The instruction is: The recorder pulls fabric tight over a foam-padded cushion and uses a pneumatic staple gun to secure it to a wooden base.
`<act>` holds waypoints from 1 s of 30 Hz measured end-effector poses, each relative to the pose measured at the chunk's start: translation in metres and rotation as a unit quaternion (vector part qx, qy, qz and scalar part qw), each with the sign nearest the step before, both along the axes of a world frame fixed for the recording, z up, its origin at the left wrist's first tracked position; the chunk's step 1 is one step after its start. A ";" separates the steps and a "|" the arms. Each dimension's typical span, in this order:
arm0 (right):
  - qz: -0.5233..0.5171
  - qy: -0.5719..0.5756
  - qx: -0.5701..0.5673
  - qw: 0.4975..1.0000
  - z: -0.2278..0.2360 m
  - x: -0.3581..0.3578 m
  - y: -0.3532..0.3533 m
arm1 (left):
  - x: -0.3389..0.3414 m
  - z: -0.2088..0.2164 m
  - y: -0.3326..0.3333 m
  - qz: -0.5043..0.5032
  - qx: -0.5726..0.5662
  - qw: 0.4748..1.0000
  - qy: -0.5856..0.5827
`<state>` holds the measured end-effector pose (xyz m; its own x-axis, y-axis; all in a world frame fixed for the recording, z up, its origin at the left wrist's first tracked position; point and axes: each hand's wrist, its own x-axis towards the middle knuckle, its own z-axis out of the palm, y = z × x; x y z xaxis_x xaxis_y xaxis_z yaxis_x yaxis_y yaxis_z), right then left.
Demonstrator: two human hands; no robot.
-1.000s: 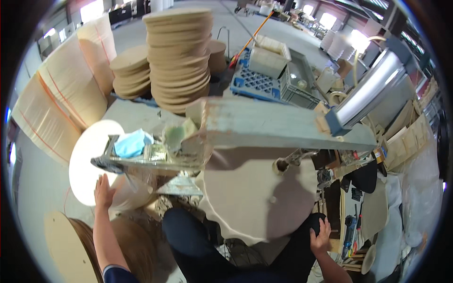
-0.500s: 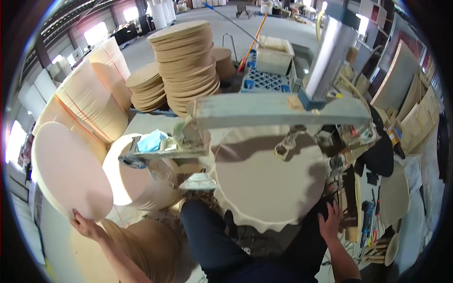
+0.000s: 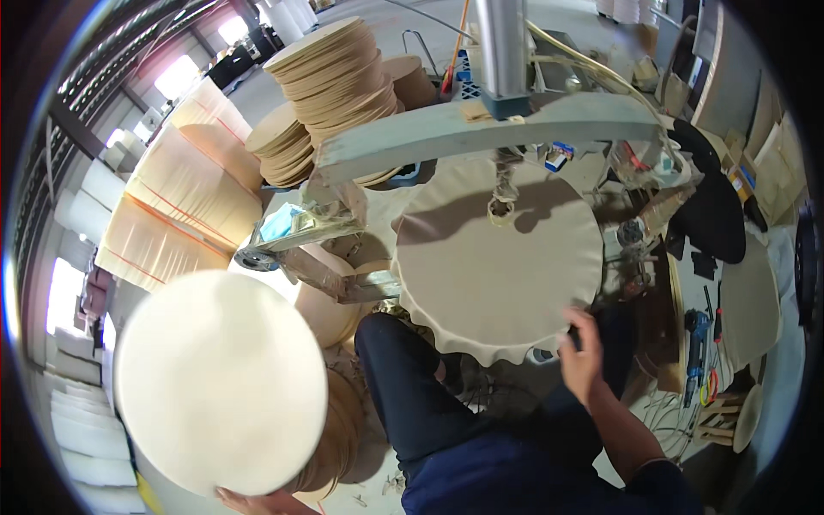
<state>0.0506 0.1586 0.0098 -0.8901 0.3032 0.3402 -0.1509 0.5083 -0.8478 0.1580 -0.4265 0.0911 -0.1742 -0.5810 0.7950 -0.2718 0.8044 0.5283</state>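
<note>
My left hand (image 3: 257,502) grips the bottom edge of a large, round, cream-white foam disc (image 3: 219,378), which is tilted up at the lower left and hides most of the fingers. Before me a round piece covered in grey-beige fabric (image 3: 498,266), its edge wavy, lies under the arm of a machine. A clamp-like fitting (image 3: 500,210) hangs down onto its far part. By the near right edge of the fabric, my right hand (image 3: 584,352) has its thumb and fingers apart, loosely curved, with nothing seen in them.
A pale green beam (image 3: 489,129) crosses above the work, with a metal column (image 3: 504,51) on it. Wrapped foam stacks (image 3: 180,197) stand at the left. Behind are piled brown round boards (image 3: 330,86). At the right lie a blue power tool (image 3: 696,352) and cables.
The foam disc has swung nearer and lower with my left hand. My right hand has risen from my thigh to the fabric's edge. My view has shifted.
</note>
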 end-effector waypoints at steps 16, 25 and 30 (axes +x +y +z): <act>0.170 -0.157 -0.404 0.885 0.008 -0.051 -0.112 | 0.003 -0.084 0.073 -0.249 -0.059 0.924 -0.285; -0.078 -0.079 -0.327 0.939 -0.020 -0.045 0.000 | -0.141 -0.037 0.236 -0.480 0.562 0.674 -0.021; -0.144 -0.044 -0.276 0.949 -0.029 -0.065 0.054 | -0.222 -0.067 0.274 -0.577 0.535 0.613 -0.073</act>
<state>-0.0143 0.2122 -0.0192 -0.7603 0.6494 -0.0135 0.0105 -0.0085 -0.9999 -0.0637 -0.1525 0.0237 -0.9838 -0.1791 -0.0067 0.0444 -0.2802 0.9589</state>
